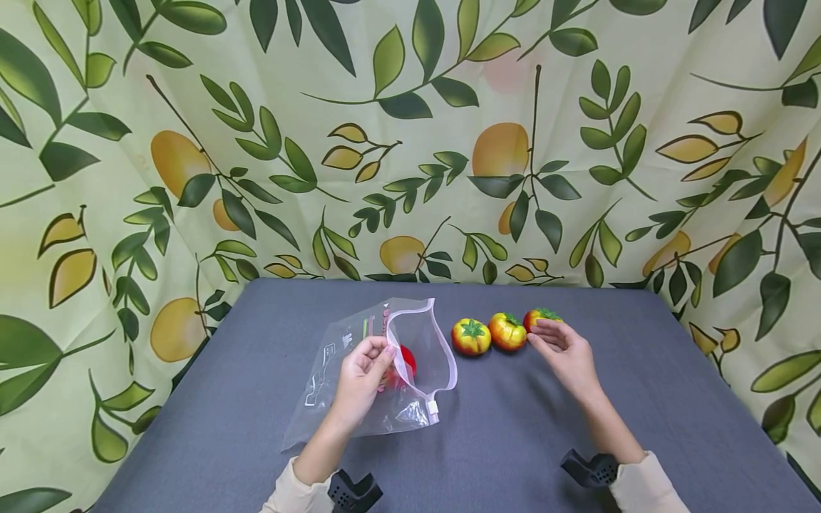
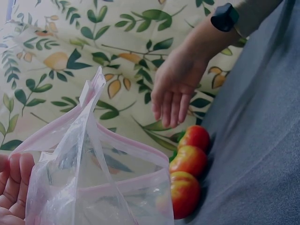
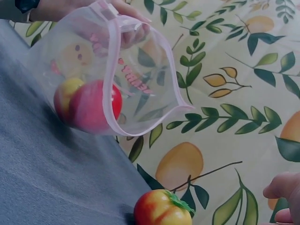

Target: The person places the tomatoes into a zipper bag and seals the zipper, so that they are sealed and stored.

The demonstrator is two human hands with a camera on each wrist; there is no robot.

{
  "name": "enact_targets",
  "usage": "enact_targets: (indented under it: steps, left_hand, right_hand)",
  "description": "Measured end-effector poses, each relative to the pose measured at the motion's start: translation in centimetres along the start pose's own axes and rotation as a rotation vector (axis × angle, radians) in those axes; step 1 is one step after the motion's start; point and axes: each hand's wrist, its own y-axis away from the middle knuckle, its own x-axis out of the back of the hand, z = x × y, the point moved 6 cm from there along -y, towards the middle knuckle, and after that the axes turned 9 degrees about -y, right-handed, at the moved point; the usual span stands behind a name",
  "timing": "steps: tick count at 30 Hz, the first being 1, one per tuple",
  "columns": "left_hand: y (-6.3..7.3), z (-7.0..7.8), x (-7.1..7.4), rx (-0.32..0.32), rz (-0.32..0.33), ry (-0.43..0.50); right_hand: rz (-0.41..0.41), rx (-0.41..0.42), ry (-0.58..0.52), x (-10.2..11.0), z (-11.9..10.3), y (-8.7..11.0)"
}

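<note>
Left: the clear zip bag (image 1: 410, 415) lies at mid-worktop (image 1: 513, 449), its mouth gaping rightward. The left hand (image 1: 360, 379) pinches the near lip of the mouth between thumb and fingers. The film is probably light, limp and slippery; the pink-edged zip rim (image 1: 451, 353), likely the stiffest part, offers the surest hold.

Within the bag: a red fruit (image 3: 89, 108) rests beside a yellow-red fruit (image 3: 64, 96), both seen through the film in the right wrist view.

Centre to right: three yellow-red fruits stand in a row, the left fruit (image 1: 471, 338), middle fruit (image 1: 507, 333) and right fruit (image 1: 532, 318). Their gloss suggests light, firm, rather slick imitations, apt to roll; opposed fingers around the widest girth, below the green leaves, should suit.

Far right: the right hand (image 1: 567, 358) is poised at the right fruit, fingers extended, pinching nothing; contact cannot be told.
</note>
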Motion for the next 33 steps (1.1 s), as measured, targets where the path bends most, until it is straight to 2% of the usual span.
enact_targets:
  steps: [9, 15, 25, 33]
  left_hand:
    - [0.1, -0.1, -0.1, 0.006, -0.002, -0.001]
    - [0.1, -0.1, -0.1, 0.01, -0.001, -0.007]
    - [0.0, 0.0, -0.1, -0.003, -0.003, -0.014]
    - [0.1, -0.1, -0.2, -0.005, -0.009, -0.017]
  right_hand:
    - [0.02, -0.001, 0.051, 0.9, 0.2, -0.2]
    - [0.039, -0.017, 0.034, 1.4, 0.7, -0.5]
    - [0.113, -0.062, 0.053, 2.6, 1.8, -1.1]
    - [0.136, -0.062, 0.147, 3.2, 2.6, -1.2]
